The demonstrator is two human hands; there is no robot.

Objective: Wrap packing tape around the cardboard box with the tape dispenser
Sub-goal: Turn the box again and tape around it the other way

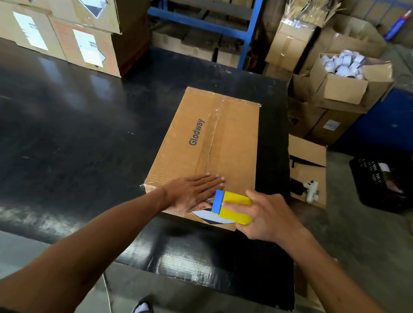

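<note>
A brown cardboard box (pixel 228 138) printed "Glodway" lies flat on the black table (pixel 59 138), with clear tape running along its centre seam. My left hand (pixel 193 191) presses flat, fingers spread, on the box's near end. My right hand (pixel 268 216) grips a yellow tape dispenser (pixel 234 208) with a blue front edge, held at the box's near edge just right of my left hand. A black-and-white diamond label (pixel 208 217) shows on the box's near side, below the dispenser.
Stacked labelled cartons (pixel 61 13) stand at the table's far left. Blue shelving (pixel 204 20) is behind. To the right sit an open box of white rolls (pixel 345 77), more cartons, a white tool (pixel 310 191) on a low box, and a black crate (pixel 381 185).
</note>
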